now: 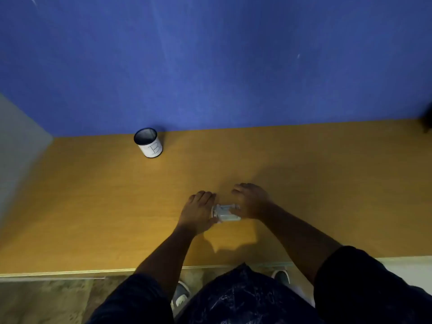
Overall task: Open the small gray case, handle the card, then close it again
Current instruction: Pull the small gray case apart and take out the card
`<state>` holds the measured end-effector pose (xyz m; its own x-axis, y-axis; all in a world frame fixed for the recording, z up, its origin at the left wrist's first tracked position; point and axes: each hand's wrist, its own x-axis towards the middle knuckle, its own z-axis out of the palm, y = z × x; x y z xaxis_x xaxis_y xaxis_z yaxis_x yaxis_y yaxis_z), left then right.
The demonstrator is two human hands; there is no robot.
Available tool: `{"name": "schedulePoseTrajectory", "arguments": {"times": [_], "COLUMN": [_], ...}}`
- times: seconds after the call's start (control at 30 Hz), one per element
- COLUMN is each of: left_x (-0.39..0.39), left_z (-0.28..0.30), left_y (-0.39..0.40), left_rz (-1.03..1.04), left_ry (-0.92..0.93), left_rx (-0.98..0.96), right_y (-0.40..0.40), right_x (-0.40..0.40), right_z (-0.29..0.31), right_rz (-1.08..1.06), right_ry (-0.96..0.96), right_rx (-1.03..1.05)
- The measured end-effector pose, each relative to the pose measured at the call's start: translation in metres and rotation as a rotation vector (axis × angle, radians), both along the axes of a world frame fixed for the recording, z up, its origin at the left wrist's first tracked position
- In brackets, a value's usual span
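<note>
The small gray case (226, 213) lies on the wooden desk (117, 206), near its middle front. My left hand (198, 212) presses against the case's left end, thumb under its near corner. My right hand (252, 202) holds the right end, fingers curled above the desk. Both hands grip the case between them. The image is blurred, so I cannot tell whether the lid is open, and no card shows.
A white cylindrical cup (148, 142) with a dark rim and a drawn mark stands at the back left by the blue wall (210, 66). The desk's front edge (93, 272) runs below my arms. My shoes (181, 294) show on the floor.
</note>
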<state>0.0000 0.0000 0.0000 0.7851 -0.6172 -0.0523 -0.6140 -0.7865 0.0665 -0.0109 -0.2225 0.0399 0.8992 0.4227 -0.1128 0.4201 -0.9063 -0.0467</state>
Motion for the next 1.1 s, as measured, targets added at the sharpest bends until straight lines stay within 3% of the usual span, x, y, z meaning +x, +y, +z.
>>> {"name": "schedulePoseTrajectory", "arguments": {"times": [0.3, 1.1], "left_x": [-0.003, -0.004], "left_z": [-0.004, -0.01], "left_y": [-0.007, -0.011], "left_rz": [0.067, 0.145], "left_ry": [0.22, 0.17], "left_rx": [0.012, -0.076], "right_y": [0.027, 0.044], "right_x": [0.0, 0.011], "right_z": [0.0, -0.004], "right_rz": [0.072, 0.056], "right_ry": [0.213, 0.299], "right_rx": [-0.101, -0.16]}}
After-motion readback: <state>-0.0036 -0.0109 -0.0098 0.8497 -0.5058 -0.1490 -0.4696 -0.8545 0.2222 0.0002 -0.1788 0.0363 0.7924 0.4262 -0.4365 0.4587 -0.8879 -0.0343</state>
